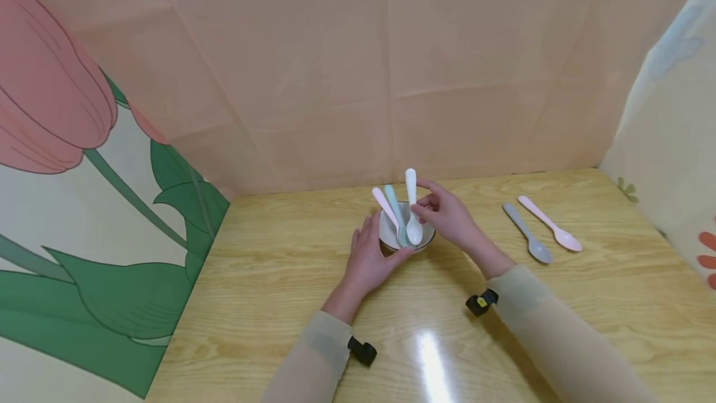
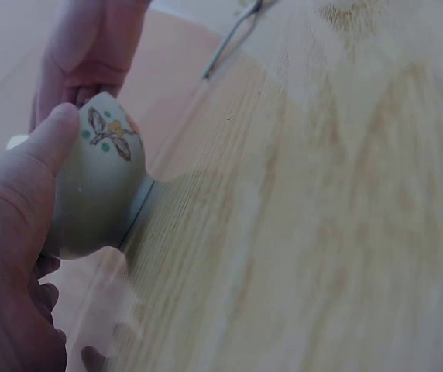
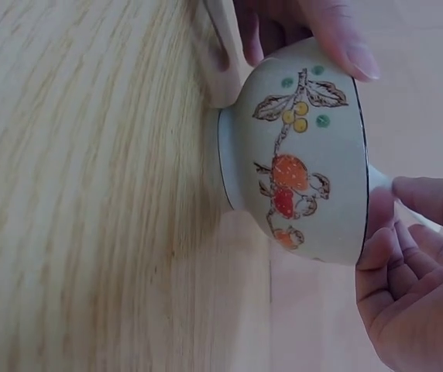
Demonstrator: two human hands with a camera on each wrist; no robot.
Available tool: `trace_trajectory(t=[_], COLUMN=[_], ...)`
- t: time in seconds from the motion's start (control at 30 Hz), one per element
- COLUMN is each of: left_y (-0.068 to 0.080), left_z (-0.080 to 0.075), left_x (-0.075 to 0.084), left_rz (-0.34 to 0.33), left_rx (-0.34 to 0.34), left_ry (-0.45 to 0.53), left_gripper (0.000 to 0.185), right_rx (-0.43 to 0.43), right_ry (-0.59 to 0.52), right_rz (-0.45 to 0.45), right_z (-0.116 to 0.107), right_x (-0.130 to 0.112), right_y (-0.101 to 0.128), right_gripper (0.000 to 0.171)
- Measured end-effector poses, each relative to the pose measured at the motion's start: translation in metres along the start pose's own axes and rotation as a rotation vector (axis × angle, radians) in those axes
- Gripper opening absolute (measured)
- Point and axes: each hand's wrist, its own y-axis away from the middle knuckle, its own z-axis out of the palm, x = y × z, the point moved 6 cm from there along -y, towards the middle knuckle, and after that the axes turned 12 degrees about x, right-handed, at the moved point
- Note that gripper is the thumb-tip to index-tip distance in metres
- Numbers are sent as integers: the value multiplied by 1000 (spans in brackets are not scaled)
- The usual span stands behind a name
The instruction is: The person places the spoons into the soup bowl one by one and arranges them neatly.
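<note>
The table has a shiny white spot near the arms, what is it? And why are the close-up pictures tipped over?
Head view: that spot is lamp glare on the table. Left wrist view: sideways, soft, the bowl and left hand blurred. Right wrist view: sideways too, yet the painted bowl is sharp.

In our head view the bowl [image 1: 406, 233] is half covered by the left hand [image 1: 369, 258], so its painted side is hidden. The bowls of the pink spoon [image 1: 386, 206] and blue spoon [image 1: 394, 210] sink out of sight behind its rim. Our left wrist view cuts off the left hand; the right wrist view cuts off the right hand [image 3: 415, 287] and blurs it.
</note>
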Motion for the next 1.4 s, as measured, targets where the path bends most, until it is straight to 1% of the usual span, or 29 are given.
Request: trace_trajectory(t=[0.33, 0.57, 0.9, 1.13, 1.4], left_y=[0, 0, 0, 0, 0], left_z=[0, 1, 2, 1, 1], left_x=[0, -1, -2, -1, 0], left_rz=[-9, -23, -14, -8, 6], left_rx=[-9, -17, -7, -9, 3], left_ry=[-22, -29, -5, -13, -3], left_gripper=[111, 114, 112, 113, 109], right_rx=[-12, -30, -46, -48, -49], right_ry=[89, 113, 206, 257, 300], right_rz=[4, 18, -16, -41, -16], right_z=[6, 10, 14, 15, 17], right_x=[-7, -10, -14, -15, -16], right_y=[2, 3, 4, 2, -1], right_gripper=[68, 72, 81, 79, 77])
